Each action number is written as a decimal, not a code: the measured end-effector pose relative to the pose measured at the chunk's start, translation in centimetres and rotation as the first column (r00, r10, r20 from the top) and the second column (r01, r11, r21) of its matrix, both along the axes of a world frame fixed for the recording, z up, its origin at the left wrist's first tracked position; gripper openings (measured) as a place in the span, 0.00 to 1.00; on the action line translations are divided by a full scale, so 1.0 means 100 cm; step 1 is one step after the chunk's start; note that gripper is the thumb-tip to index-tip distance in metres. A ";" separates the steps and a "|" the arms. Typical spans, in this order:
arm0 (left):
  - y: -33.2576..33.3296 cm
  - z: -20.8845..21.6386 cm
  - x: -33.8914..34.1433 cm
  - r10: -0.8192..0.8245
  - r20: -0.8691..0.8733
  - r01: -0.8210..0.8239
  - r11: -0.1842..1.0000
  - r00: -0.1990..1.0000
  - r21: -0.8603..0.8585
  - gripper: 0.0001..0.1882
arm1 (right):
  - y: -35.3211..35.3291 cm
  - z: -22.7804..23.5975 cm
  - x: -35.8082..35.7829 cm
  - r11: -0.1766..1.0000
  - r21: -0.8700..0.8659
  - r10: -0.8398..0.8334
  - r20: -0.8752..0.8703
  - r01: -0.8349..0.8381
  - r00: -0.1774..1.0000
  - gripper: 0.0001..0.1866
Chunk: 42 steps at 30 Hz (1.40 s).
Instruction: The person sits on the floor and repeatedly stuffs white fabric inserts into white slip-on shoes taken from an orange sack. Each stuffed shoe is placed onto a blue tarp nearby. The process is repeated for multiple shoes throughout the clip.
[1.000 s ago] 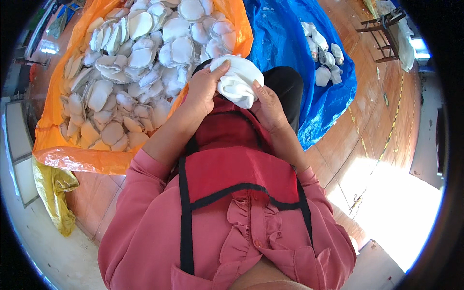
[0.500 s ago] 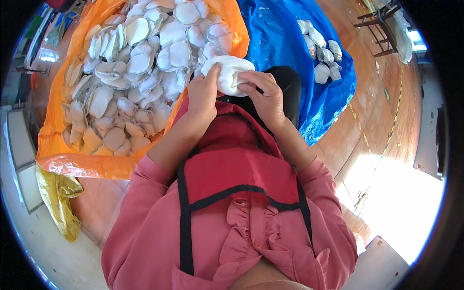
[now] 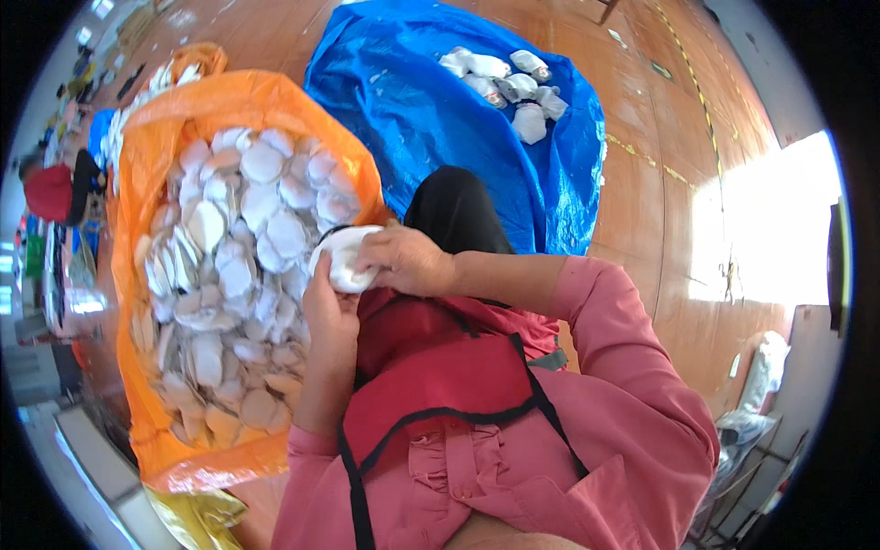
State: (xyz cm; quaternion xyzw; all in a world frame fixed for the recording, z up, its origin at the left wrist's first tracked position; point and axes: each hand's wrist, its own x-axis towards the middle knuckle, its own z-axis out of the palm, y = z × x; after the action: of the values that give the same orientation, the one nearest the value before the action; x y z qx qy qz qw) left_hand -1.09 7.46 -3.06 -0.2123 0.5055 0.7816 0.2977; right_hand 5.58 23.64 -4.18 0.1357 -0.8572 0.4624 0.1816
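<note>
Both of my hands are on one white padded piece [image 3: 344,259], held just above my lap, close over my red apron [image 3: 431,367] so I can work it near my body. My left hand [image 3: 328,312] cups it from below, fingers curled up against its underside, while my right hand [image 3: 403,261] lies over its right side, fingers pressed together and clamped on the edge. Just to my left the orange sack [image 3: 160,183] lies open, heaped with flat white rounds [image 3: 234,275], within easy reach of that hand. Farther out, beyond my black-clad knee [image 3: 454,211], the blue tarp [image 3: 412,101] is spread on the wooden floor [image 3: 660,165], carrying a small cluster of white bundles [image 3: 509,82] well apart from the heap.
</note>
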 end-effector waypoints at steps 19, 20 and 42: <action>0.047 0.046 0.018 -0.514 -0.495 0.538 0.836 0.701 -0.106 0.28 | 0.053 -0.003 0.036 0.228 -0.969 0.158 0.133 0.095 0.978 0.36; 0.061 0.043 0.016 -0.533 -0.447 0.526 0.837 0.718 -0.153 0.30 | 0.060 -0.002 0.040 0.230 -0.961 0.116 0.181 0.150 0.977 0.34; 0.130 0.022 0.034 -0.691 -0.658 0.555 0.687 0.300 -0.468 0.28 | 0.119 -0.023 0.105 0.023 -0.790 -0.344 0.569 0.613 0.747 0.11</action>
State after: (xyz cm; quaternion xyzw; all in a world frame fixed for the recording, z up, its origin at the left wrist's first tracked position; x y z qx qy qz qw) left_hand 2.35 20.47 -0.89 0.3521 0.6802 0.5683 0.3004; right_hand 16.12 35.50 -6.53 -0.3559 -0.3890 0.8045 0.2735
